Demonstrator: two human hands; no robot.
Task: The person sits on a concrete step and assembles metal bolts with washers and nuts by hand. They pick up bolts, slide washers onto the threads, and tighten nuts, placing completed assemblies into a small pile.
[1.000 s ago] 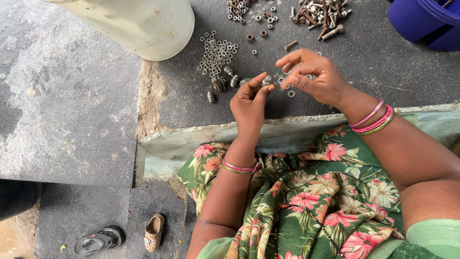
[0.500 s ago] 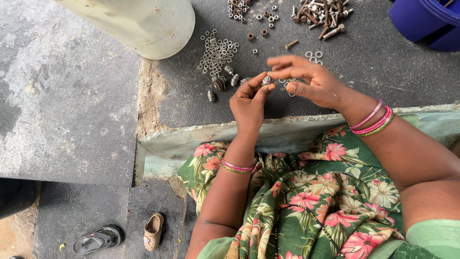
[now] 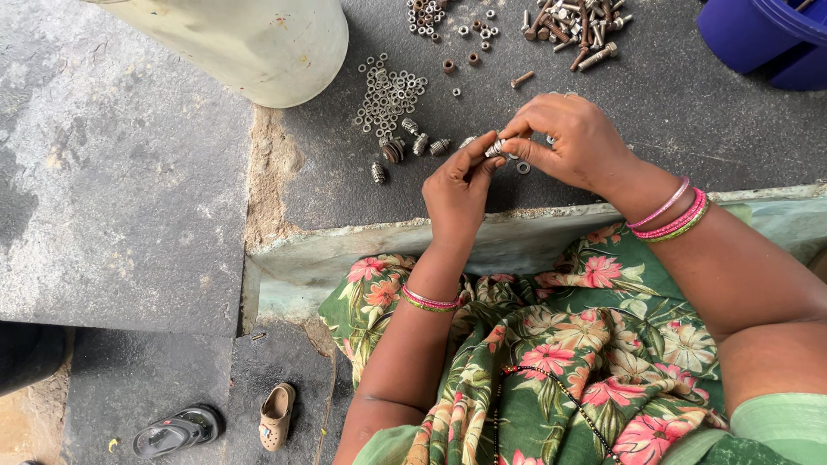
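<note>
My left hand (image 3: 457,194) and my right hand (image 3: 573,142) meet above a dark stone slab (image 3: 655,129). Between the fingertips of both hands is a small metal bolt with washers on it (image 3: 494,148). A loose washer (image 3: 523,168) lies on the slab just below my right fingers. Several assembled threaded pieces (image 3: 405,146) lie to the left of my hands, below a heap of small washers (image 3: 389,93). Pink bangles ring both wrists.
A pale cylindrical container (image 3: 250,43) stands at the top left. A pile of bolts and screws (image 3: 573,26) and scattered nuts (image 3: 448,21) lie along the top. A blue tub (image 3: 767,39) sits at the top right. Two sandals (image 3: 224,422) lie on the ground below the slab.
My right hand has drawn in closer to my left; both now pinch the small bolt together. The piles on the slab are unchanged.
</note>
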